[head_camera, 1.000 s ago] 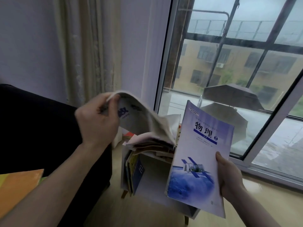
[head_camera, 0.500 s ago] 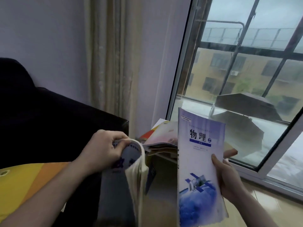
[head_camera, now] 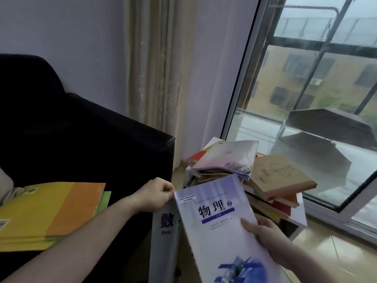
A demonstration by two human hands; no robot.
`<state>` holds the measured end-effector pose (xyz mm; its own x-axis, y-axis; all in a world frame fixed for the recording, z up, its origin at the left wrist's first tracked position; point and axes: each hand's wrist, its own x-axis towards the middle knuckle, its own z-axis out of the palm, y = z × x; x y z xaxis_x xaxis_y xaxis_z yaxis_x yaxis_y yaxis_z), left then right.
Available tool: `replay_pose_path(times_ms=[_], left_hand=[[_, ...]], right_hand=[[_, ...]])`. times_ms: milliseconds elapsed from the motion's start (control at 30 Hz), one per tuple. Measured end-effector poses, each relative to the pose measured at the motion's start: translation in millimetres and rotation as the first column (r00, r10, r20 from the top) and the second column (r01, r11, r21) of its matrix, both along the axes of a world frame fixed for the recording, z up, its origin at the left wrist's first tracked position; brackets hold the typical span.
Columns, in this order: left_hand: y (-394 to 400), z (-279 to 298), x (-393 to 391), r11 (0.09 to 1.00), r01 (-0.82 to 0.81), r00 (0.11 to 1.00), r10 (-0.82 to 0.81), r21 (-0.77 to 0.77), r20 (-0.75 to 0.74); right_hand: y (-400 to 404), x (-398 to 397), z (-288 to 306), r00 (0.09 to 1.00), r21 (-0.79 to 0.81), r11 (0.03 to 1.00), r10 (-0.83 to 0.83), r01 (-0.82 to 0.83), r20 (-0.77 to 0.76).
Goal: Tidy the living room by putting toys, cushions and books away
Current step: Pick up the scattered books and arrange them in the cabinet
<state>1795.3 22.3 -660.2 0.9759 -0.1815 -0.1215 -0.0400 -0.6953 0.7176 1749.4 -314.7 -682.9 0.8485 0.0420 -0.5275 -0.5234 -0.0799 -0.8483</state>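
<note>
Progress: the tidying looks well short of finished; books are in hand, none visibly shelved; no toys in sight.
Right hand (head_camera: pixel 271 235): thumb laid across the cover of the physics textbook (head_camera: pixel 222 225), fingers curled beneath it, gripping its right edge.
Left hand (head_camera: pixel 155 194): fingers pinching the top of a grey maths book (head_camera: pixel 166 231), which hangs upright just beside the sofa arm (head_camera: pixel 130 139).
Small stand (head_camera: pixel 297 219): carries a messy pile of books (head_camera: pixel 244 170), several tilted and overhanging; its lower compartment is mostly hidden, so I cannot tell its contents.
Sofa seat: yellow and orange books (head_camera: pixel 51 209) lie stacked; a pale cushion, perhaps, at the left edge.
</note>
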Motion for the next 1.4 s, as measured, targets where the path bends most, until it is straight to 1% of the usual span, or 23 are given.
replay_pose_path(times_ms=[67, 100, 167, 300, 333, 367, 467, 633, 767, 933, 1000, 1067, 1133, 1200, 1300, 1400], left_hand=[[-2.0, 0.8, 4.2, 0.983, -0.053, 0.992, 0.031, -0.177, -0.123], [-4.1, 1.2, 5.4, 0.958, -0.081, 0.982, 0.030, -0.274, -0.188], [-10.1, 3.7, 6.1, 0.897, -0.136, 0.959, 0.013, -0.420, -0.282], [-21.7, 0.7, 2.8, 0.775, -0.210, 0.917, -0.056, -0.596, -0.396], [-25.4, -1.7, 1.1, 0.756, -0.217, 0.909, -0.075, -0.618, -0.410], [-29.1, -4.9, 0.0, 0.757, -0.213, 0.908, -0.079, -0.617, -0.411], [-38.5, -16.8, -1.3, 0.797, -0.203, 0.917, -0.049, -0.569, -0.396], [-43.2, -30.2, -0.2, 0.828, -0.160, 0.904, -0.096, -0.537, -0.417], [-45.6, -32.3, 0.4, 0.914, -0.102, 0.923, -0.060, -0.392, -0.380], [-42.2, -34.3, 7.4, 0.974, -0.071, 0.916, -0.021, -0.213, -0.401], [-42.2, -34.5, 8.1, 0.997, -0.010, 0.913, -0.021, -0.075, -0.407], [-44.0, -38.2, 8.5, 0.998, 0.056, 0.909, -0.040, 0.026, -0.415], [-48.3, -40.5, 5.6, 0.987, 0.148, 0.906, -0.110, 0.063, -0.409], [-54.8, -40.4, -0.8, 0.966, 0.237, 0.920, -0.189, 0.102, -0.342], [-66.1, -45.2, -5.2, 0.969, 0.238, 0.946, -0.215, 0.069, -0.241], [-80.1, -50.6, -6.8, 0.976, 0.203, 0.963, -0.185, 0.076, -0.195]], right_hand=[[5.0, 1.6, -13.5, 0.996, -0.030, 1.000, 0.006, -0.009, -0.085], [7.2, 1.7, -18.7, 0.993, -0.036, 0.999, 0.010, -0.015, -0.121], [8.9, 3.5, -27.6, 0.984, -0.015, 1.000, 0.023, -0.026, -0.174], [14.0, 2.4, -33.1, 0.969, 0.090, 0.993, 0.093, -0.074, -0.228], [15.1, 1.3, -33.9, 0.962, 0.125, 0.988, 0.117, -0.088, -0.248], [16.3, 0.0, -33.9, 0.953, 0.153, 0.983, 0.140, -0.101, -0.269], [17.3, -2.0, -36.7, 0.933, 0.200, 0.972, 0.183, -0.124, -0.311], [14.9, -0.5, -45.2, 0.922, 0.220, 0.953, 0.267, -0.209, -0.280], [6.9, 4.3, -54.2, 0.921, 0.215, 0.944, 0.300, -0.249, -0.249], [1.4, 8.3, -58.9, 0.946, 0.065, 0.964, 0.265, -0.257, -0.188], [1.3, 8.9, -59.9, 0.950, -0.021, 0.963, 0.263, -0.270, -0.167], [2.4, 9.1, -57.4, 0.950, -0.072, 0.956, 0.272, -0.285, -0.153], [3.4, 10.1, -55.3, 0.949, -0.108, 0.950, 0.275, -0.293, -0.152], [2.4, 11.2, -53.9, 0.950, -0.104, 0.950, 0.278, -0.294, -0.145], [-1.3, 11.5, -58.9, 0.949, -0.079, 0.951, 0.286, -0.298, -0.130], [-6.2, 8.6, -61.0, 0.958, -0.127, 0.951, 0.273, -0.283, -0.087]])
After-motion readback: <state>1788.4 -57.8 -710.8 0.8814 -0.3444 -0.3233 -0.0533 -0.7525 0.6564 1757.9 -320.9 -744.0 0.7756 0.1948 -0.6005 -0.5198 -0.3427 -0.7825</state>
